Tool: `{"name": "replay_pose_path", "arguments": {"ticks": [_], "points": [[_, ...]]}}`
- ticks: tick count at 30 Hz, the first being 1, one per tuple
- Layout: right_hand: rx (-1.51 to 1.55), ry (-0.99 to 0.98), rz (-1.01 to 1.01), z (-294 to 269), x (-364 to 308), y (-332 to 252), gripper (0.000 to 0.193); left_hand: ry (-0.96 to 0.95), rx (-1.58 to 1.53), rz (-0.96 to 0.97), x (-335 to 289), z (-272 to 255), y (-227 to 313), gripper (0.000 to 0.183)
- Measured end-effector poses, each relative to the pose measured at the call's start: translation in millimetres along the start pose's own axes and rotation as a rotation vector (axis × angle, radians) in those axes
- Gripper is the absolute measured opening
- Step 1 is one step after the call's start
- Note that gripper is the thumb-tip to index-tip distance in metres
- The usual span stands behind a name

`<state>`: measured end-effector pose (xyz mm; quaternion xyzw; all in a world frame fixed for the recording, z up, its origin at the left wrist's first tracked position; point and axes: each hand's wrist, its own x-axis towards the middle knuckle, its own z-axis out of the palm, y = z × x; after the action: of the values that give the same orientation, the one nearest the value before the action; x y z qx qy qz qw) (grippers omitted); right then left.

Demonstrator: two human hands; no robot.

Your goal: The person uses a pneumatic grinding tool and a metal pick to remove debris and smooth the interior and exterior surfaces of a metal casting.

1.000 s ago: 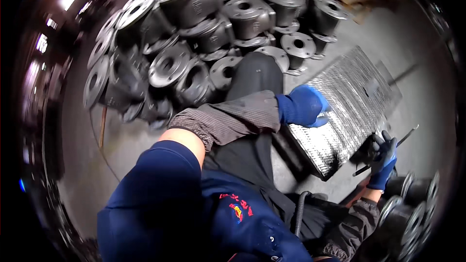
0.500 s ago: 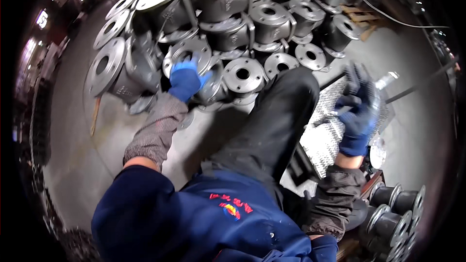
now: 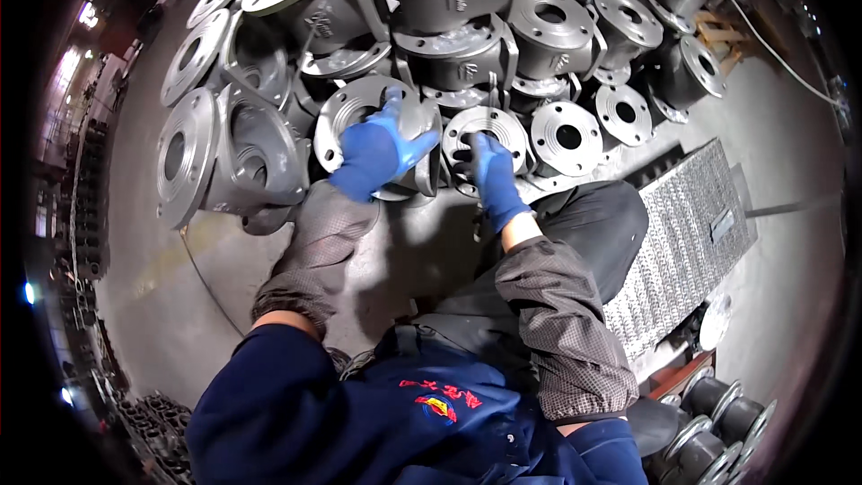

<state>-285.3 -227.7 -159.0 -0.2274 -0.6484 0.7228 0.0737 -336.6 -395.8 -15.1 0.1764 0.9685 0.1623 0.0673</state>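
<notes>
Fingers (image 3: 392,108) of our left hand (image 3: 368,153) spread open across a flanged casting (image 3: 359,92), thumb apart; our right hand (image 3: 494,180) is at a neighbouring round flange (image 3: 513,137), its grip unclear to us. Both pieces sit in the pile's nearest row, above the grey floor (image 3: 180,332).

Glare whitens the ribbed sheet (image 3: 675,242) right of the right hand (image 3: 494,178). Shadow darkens the floor (image 3: 211,274) below the left hand (image 3: 373,151). Fisheye edges bend into black.
</notes>
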Motion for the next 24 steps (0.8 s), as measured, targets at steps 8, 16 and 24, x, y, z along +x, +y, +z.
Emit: {"name": "replay_pose_path", "arguments": {"ticks": [8,16,24], "points": [[-0.294,-0.217,-0.504,56,-8,-36,0.032,-0.035,0.063,0.063,-14,-1,-14,0.097],[-0.045,-0.043,0.090,33,-48,-73,0.030,0.008,-0.343,0.107,-39,18,19,0.077],[-0.069,0.304,-0.160,-54,-57,-115,0.029,-0.103,-0.601,0.335,2,26,109,0.072]]}}
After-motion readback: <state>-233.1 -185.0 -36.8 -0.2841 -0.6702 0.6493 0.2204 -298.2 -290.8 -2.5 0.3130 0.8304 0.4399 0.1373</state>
